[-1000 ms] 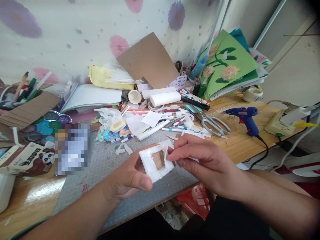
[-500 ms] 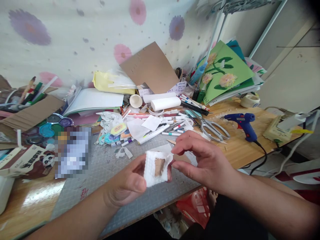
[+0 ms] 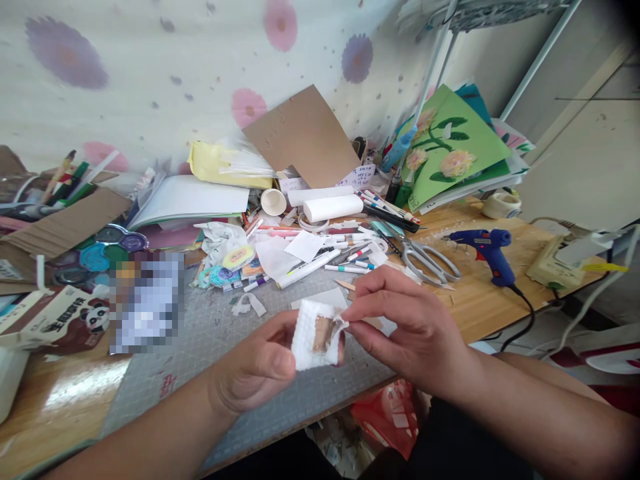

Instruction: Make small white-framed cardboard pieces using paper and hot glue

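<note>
Above the grey cutting mat (image 3: 200,393) I hold a small block wrapped in white textured fabric (image 3: 306,337); a patch of brown cardboard (image 3: 323,333) shows bare on its near face. My left hand (image 3: 260,367) is closed round the block's left side, thumb in front, fingers behind it. At the right edge my right hand (image 3: 400,320) pinches a loose flap of the white fabric (image 3: 338,327) between thumb and fingertips, pulling it a little off the cardboard. What lies on the block's far side is hidden.
A blue hot glue gun (image 3: 487,250) stands on the wooden table at right, its cable trailing off the edge. Scissors (image 3: 425,260) lie beyond my right hand. Markers and paper scraps (image 3: 305,247) are heaped behind the mat, with a panda-printed box (image 3: 60,320) at left.
My right thumb and fingers have closed on the fabric flap and drawn its edge up and outward. The block has tilted slightly in my left hand.
</note>
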Motion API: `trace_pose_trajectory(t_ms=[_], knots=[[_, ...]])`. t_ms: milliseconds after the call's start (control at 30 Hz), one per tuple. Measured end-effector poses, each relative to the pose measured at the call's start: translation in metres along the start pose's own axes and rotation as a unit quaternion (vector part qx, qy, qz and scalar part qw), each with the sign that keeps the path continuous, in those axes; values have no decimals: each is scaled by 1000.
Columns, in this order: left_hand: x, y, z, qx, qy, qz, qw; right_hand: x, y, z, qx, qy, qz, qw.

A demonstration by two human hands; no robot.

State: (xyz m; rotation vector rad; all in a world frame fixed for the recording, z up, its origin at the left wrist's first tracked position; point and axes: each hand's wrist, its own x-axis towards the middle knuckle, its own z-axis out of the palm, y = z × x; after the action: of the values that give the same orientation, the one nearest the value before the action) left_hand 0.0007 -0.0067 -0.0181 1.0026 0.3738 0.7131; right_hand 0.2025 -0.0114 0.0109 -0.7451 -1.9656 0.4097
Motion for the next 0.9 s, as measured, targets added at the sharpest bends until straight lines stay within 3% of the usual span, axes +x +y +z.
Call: trace_pose_trajectory(t_ms=[267,667,767,900], knots=[[4,0,4,-87,2,10,996,8,-3,-17,49,-126,-21,991],[5,-3,4,-88,17,-1,996,0,1,-11,-21,-51,-48,997],[5,-3,4,-86,16,3,996,0,4,-8,0,-20,-15,1000],[5,-3,2,-72,19,-8,997,0,6,-1,91,-25,131,987]])
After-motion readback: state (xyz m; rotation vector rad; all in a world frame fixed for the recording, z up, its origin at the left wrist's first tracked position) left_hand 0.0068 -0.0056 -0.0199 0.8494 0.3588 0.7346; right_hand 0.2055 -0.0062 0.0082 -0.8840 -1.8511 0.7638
